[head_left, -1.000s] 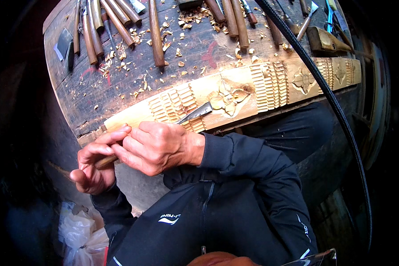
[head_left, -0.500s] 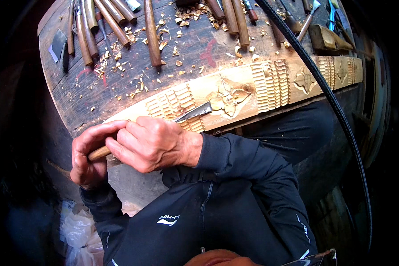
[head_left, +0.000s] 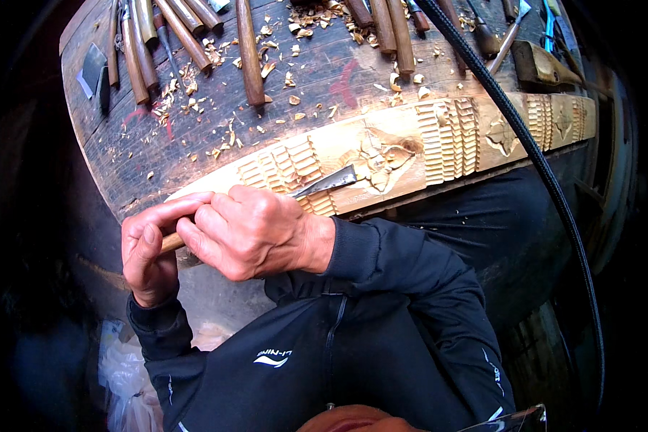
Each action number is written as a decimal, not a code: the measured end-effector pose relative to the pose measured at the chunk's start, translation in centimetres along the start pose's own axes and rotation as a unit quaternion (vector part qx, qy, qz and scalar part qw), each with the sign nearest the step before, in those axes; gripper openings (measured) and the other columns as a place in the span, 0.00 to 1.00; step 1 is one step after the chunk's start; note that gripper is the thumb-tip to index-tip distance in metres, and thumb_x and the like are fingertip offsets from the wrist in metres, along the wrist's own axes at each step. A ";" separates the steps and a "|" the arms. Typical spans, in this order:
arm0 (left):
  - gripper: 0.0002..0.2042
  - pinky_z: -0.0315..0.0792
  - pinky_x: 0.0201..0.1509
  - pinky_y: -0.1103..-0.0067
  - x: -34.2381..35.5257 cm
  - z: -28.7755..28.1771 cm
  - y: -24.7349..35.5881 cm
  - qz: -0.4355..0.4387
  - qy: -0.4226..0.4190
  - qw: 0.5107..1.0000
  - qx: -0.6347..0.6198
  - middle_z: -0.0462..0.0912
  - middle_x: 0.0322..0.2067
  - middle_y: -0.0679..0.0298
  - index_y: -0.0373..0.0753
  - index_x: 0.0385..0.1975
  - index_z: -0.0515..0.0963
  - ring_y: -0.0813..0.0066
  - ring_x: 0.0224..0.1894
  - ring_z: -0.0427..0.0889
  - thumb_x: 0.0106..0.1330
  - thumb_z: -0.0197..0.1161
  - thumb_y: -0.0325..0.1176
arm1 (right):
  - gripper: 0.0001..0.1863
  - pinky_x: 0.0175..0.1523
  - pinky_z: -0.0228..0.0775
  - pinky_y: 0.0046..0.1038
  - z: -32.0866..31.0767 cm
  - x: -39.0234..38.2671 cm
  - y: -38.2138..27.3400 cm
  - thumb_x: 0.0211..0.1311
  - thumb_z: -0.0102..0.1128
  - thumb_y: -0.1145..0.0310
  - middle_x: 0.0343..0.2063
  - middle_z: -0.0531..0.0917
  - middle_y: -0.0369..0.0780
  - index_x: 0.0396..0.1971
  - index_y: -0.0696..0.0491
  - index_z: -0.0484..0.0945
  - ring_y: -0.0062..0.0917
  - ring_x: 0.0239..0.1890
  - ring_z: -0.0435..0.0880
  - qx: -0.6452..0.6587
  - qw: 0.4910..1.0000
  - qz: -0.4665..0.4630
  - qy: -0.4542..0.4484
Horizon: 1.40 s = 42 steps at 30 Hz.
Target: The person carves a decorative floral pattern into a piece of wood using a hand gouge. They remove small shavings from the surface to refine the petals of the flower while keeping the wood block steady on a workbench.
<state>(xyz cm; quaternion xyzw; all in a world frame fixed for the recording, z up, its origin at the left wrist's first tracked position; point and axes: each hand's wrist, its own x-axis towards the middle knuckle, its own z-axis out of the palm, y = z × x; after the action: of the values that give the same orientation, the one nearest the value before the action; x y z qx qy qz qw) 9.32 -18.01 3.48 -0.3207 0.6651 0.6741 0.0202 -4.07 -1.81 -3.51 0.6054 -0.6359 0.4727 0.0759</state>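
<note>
A carving chisel [head_left: 327, 181] with a flat metal blade and wooden handle lies slantwise over a long pale wooden board [head_left: 347, 200]. My right hand [head_left: 248, 232] is closed around the chisel near its blade. At the handle's rear end my left hand [head_left: 150, 245] is curled, thumb and fingers about the wood. The blade's tip meets the left edge of a carved flower [head_left: 381, 164]. Rows of ridged carving [head_left: 281, 164] lie left of this flower, partly behind my right hand. Farther right along the board come more ridges [head_left: 448, 140] and another flower [head_left: 502, 137].
Many wooden-handled tools [head_left: 250, 61] lie along the far side of the dark workbench [head_left: 187, 147], among curled shavings [head_left: 232, 137]. A wooden mallet [head_left: 543, 65] rests at the far right. A black braided cable [head_left: 529, 144] crosses the view. Clear plastic bags [head_left: 126, 374] sit low at left.
The chisel's tip has shifted a little right and up, toward the flower's petals. Both hands have moved slightly right with it, and the left thumb now shows against the handle.
</note>
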 end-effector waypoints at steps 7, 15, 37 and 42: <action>0.34 0.77 0.69 0.69 0.0 0.4 0.4 -0.020 0.020 1.000 0.014 0.92 0.51 0.41 0.22 0.51 0.88 0.56 0.56 0.91 0.76 0.57 0.56 | 0.12 0.29 0.70 0.26 -0.4 0.1 0.0 0.56 0.69 0.68 0.24 0.78 0.36 0.37 0.59 0.87 0.24 0.25 0.83 -0.007 1.000 0.004 -0.014; 0.29 0.83 0.55 0.74 0.0 1.0 1.1 -0.065 0.041 0.997 0.000 0.93 0.48 0.46 0.22 0.52 0.88 0.66 0.45 0.92 0.83 0.53 0.48 | 0.09 0.29 0.70 0.26 -0.4 0.3 0.2 0.59 0.69 0.68 0.25 0.78 0.36 0.36 0.58 0.86 0.23 0.25 0.82 -0.012 1.000 0.004 -0.015; 0.46 0.70 0.78 0.57 -1.4 -0.8 -0.5 0.020 -0.052 0.997 -0.054 0.83 0.63 0.33 0.23 0.58 0.85 0.41 0.69 0.83 0.74 0.51 0.72 | 0.11 0.30 0.69 0.27 0.0 0.1 -0.2 0.57 0.66 0.67 0.23 0.77 0.36 0.34 0.60 0.84 0.23 0.25 0.81 -0.007 0.999 -0.032 0.009; 0.50 0.70 0.78 0.56 -2.0 -1.4 -0.9 0.033 -0.064 0.996 -0.046 0.83 0.64 0.32 0.22 0.58 0.84 0.41 0.68 0.83 0.71 0.50 0.75 | 0.09 0.30 0.69 0.26 0.2 0.0 -0.3 0.57 0.65 0.68 0.22 0.76 0.35 0.33 0.59 0.83 0.22 0.25 0.81 -0.005 0.999 -0.047 0.022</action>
<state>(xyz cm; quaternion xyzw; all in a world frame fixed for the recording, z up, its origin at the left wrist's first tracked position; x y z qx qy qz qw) 11.84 -18.37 3.72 -0.2551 0.6410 0.7234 0.0259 -3.69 -1.85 -3.48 0.6240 -0.6069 0.4786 0.1151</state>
